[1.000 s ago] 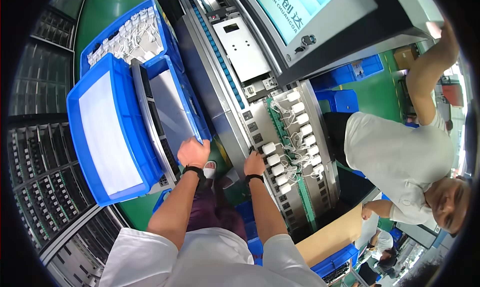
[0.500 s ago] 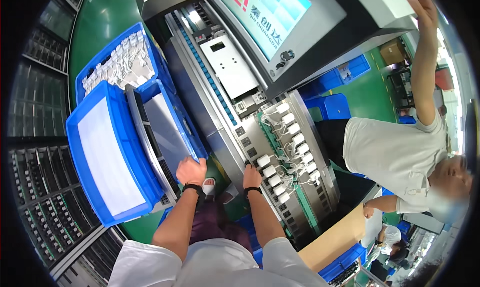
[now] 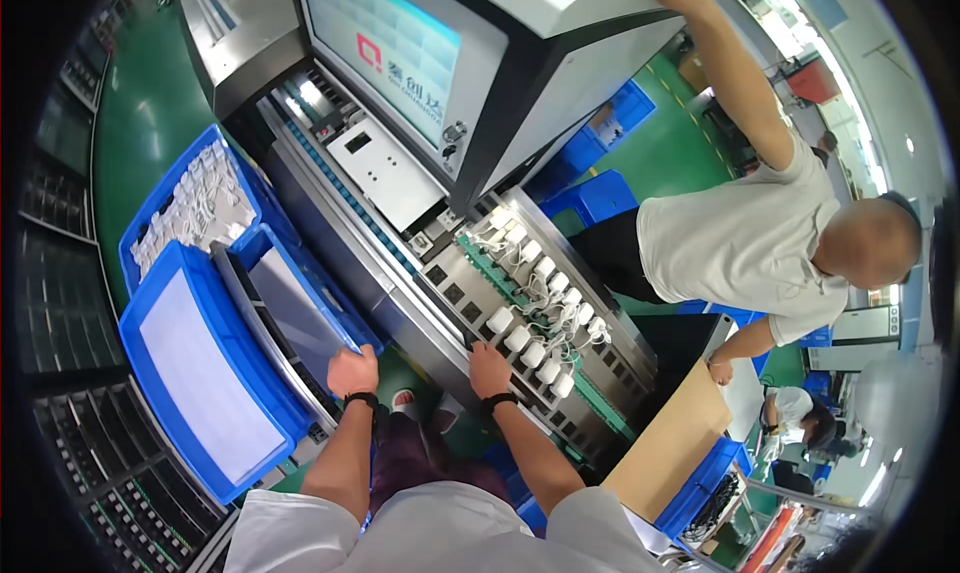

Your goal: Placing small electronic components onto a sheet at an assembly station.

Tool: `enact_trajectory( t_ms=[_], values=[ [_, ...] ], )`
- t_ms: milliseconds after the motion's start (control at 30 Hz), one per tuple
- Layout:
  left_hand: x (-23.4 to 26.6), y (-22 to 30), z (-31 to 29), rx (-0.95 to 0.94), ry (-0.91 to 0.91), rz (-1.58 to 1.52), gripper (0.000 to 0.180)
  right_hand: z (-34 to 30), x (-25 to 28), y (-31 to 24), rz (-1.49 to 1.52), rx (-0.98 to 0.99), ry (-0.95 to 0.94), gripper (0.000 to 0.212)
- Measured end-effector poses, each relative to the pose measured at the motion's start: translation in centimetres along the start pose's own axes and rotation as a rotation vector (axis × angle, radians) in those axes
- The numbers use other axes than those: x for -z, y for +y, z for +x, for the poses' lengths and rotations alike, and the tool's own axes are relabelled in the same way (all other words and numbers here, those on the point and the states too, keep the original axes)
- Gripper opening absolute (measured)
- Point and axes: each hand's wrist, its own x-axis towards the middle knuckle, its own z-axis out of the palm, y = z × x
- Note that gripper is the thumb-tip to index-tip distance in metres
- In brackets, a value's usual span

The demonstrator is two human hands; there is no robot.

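Note:
My left hand [image 3: 353,370] is closed around the near corner of a blue plastic bin [image 3: 330,303] with a grey-white sheet inside. To the right, my right hand [image 3: 490,369] has its fingers curled on the metal edge of a long machine bed [image 3: 385,288]. Beside that hand, several white power adapters [image 3: 534,353] with white cables sit in rows on the bed, along a green toothed strip [image 3: 600,403]. Dark square sockets [image 3: 453,294] show in the bed plate. My right fingertips are partly hidden.
A blue bin of white adapters [image 3: 195,203] stands at the far left, near a blue tray with a white sheet [image 3: 215,363]. A screen [image 3: 385,58] overhangs the bed. Across it a co-worker [image 3: 740,228] raises one arm, the other hand by a brown board [image 3: 670,438].
The whole view has shifted, so the machine and bins sit farther left. Both my hands keep their places on the bin and the bed's edge. The co-worker's head has turned.

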Motion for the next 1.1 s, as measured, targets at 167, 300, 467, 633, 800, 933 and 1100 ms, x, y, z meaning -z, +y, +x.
enact_trajectory(
  t_ms=[167,300,467,633,800,933,1100],
  values=[
    [-0.5,1.3,-1.0,-0.089,0.011,0.02,0.04,0.2,3.1,2.4,0.108,-0.086,0.053,0.015],
    [1.2,0.1,-0.8,0.039,-0.066,0.005,0.04,1.1,5.8,0.6,0.043,-0.054,0.074,0.02],
    [0.0,0.6,-0.8,0.023,-0.018,-0.02,0.041,2.7,13.7,2.3,-0.025,-0.11,0.175,0.023],
    [0.6,0.8,-0.6,-0.031,-0.033,-0.038,0.042,0.4,23.5,2.9,0.051,-0.05,0.092,0.029],
    [0.5,-0.2,-0.5,-0.032,-0.044,-0.055,0.044,-6.9,27.0,-0.5,0.111,0.065,0.075,0.033],
    [0.8,-0.1,-1.1,-0.036,-0.063,-0.065,0.045,-12.6,28.4,-3.7,0.211,-0.025,0.023,0.034],
    [1.1,-0.5,-1.3,-0.056,-0.072,-0.121,0.047,-19.5,26.5,-6.8,0.282,-0.15,-0.003,0.037]
  ],
)
